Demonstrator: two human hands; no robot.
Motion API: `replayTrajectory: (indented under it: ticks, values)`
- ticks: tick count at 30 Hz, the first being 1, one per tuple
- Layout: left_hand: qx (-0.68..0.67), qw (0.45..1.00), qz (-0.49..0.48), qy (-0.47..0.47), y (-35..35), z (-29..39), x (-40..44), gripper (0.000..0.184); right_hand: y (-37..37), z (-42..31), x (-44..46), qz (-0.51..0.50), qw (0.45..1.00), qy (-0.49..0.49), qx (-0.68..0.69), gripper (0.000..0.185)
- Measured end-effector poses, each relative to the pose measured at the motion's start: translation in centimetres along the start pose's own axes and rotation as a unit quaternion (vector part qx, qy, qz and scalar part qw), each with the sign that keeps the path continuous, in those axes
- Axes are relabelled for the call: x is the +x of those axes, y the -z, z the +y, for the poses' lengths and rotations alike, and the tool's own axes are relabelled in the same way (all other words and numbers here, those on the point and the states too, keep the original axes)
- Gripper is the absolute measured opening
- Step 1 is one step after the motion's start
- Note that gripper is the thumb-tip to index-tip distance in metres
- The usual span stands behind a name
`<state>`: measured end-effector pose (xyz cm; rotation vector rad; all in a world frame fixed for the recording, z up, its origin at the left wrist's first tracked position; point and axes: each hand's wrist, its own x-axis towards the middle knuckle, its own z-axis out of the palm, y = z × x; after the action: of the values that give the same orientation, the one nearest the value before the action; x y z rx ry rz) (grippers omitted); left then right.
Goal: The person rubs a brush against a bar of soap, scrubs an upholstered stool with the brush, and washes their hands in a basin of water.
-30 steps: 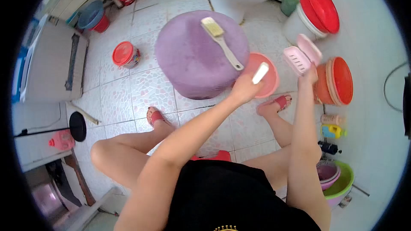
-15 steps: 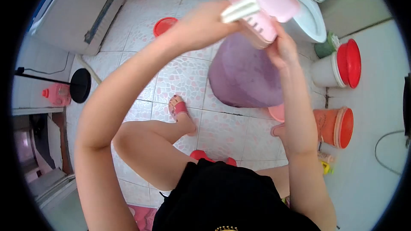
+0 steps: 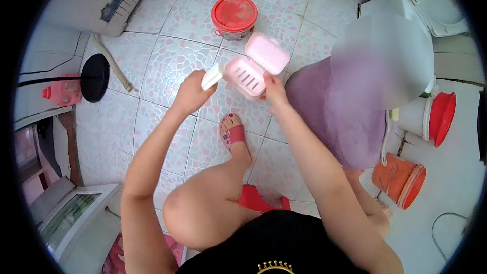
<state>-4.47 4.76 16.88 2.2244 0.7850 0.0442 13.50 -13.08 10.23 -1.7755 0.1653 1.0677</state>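
Observation:
My left hand point(image 3: 193, 93) is closed around a white bar of soap point(image 3: 212, 76), which sticks out past the fingers. Just right of it, my right hand point(image 3: 275, 91) grips the near corner of a pink soap box point(image 3: 247, 77). The box's slotted tray faces up, and its hinged lid point(image 3: 267, 53) is swung back. Soap and tray are close together; whether they touch I cannot tell. Nothing lies in the visible part of the tray. A large purple cloth-covered mound point(image 3: 317, 106) stands to the right of the box.
Beyond the box stands a red lidded bucket point(image 3: 234, 14). Right of the purple mound are an orange bucket point(image 3: 394, 178), a white bucket with red point(image 3: 413, 115) and a long-handled brush point(image 3: 388, 134). A toilet point(image 3: 439, 5) is at back right, partly blurred. A black disc point(image 3: 95, 77) stands left.
Both hands have come down and to the left with the soap and soap box, away from above the purple mound. The view has shifted, bringing the red bucket nearer.

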Motion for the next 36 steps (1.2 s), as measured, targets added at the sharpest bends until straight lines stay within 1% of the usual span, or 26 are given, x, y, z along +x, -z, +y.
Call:
replayTrajectory:
  ticks: [2,5,6,8,9,10,13,14,17,20,23,24,26,28,29,31,32,34,35,36]
  values:
    - [0.011,1.0,0.001,0.01,-2.5,-2.4,0.4,0.028,-0.7,7.7,6.4,0.019,0.998,0.034,-0.046,0.047]
    - [0.033,0.999,-0.011,0.013,-5.6,-3.7,1.7,0.03,-2.8,10.5,8.6,0.061,0.987,0.074,-0.13,0.043]
    - [0.086,0.996,-0.017,-0.003,-6.7,-4.4,2.4,0.035,-3.4,10.6,8.6,0.078,0.98,0.084,-0.16,0.041]
    - [0.137,0.99,-0.011,-0.037,-8.8,-5.6,3.5,0.038,-4.1,10.1,9.5,0.064,0.969,0.105,-0.215,0.037]
    - [0.163,0.985,-0.006,-0.055,-9.7,-6.0,4.1,0.04,-4.3,9.6,10.1,0.056,0.961,0.118,-0.243,0.036]
    - [0.175,0.983,-0.013,-0.052,-10.6,-6.2,4.6,0.046,-4.4,9.2,10.7,0.023,0.963,0.117,-0.241,0.036]
    - [0.182,0.981,-0.007,-0.062,-12.9,-6.8,6.0,0.05,-4.9,7.6,11.7,0.056,0.923,0.198,-0.326,0.037]
    - [0.188,0.98,-0.001,-0.065,-13.5,-6.9,6.4,0.055,-5.1,6.8,10.8,0.106,0.904,0.188,-0.369,0.037]
    - [0.186,0.979,0.009,-0.088,-14.8,-6.5,7.0,0.06,-4.8,5.9,9.0,0.155,0.9,0.185,-0.364,0.038]
    - [0.191,0.98,-0.005,-0.058,-15.4,-6.0,7.3,0.058,-3.6,6.7,5.4,0.141,0.911,0.276,-0.271,0.035]
    - [0.208,0.974,0.009,-0.086,-16.4,-6.4,6.8,0.06,-2.4,5.8,-2.7,0.079,0.93,0.317,-0.171,0.032]
    - [0.203,0.976,0.002,-0.073,-16.8,-6.0,6.6,0.06,-1.8,5.3,-5.6,0.065,0.931,0.326,-0.151,0.032]
    - [0.183,0.982,0.021,-0.044,-17.5,-5.5,6.1,0.057,0.0,4.8,-10.4,0.038,0.924,0.35,-0.15,0.035]
    - [0.202,0.979,0.005,-0.036,-17.4,-5.3,5.7,0.053,2.5,2.3,-15.5,-0.005,0.923,0.364,-0.129,0.034]
    - [0.22,0.974,0.006,-0.053,-17.0,-5.3,5.5,0.051,4.0,1.0,-17.8,-0.031,0.918,0.379,-0.112,0.033]
    - [0.259,0.962,0.016,-0.079,-15.9,-4.4,5.3,0.048,7.8,-1.2,-21.2,0.01,0.881,0.453,-0.138,0.032]
    - [0.248,0.964,-0.003,-0.097,-14.4,-2.3,5.3,0.047,10.0,-2.2,-22.6,0.03,0.859,0.488,-0.152,0.031]
    - [0.228,0.964,-0.046,-0.13,-9.4,4.2,4.2,0.046,15.3,-4.0,-24.6,0.128,0.856,0.468,-0.179,0.031]
    - [0.226,0.954,-0.018,-0.198,-7.4,6.9,3.9,0.044,18.3,-4.3,-24.3,0.211,0.812,0.496,-0.222,0.033]
    - [0.204,0.951,-0.022,-0.233,-5.5,10.2,3.7,0.043,21.3,-4.5,-23.4,0.291,0.76,0.518,-0.263,0.036]
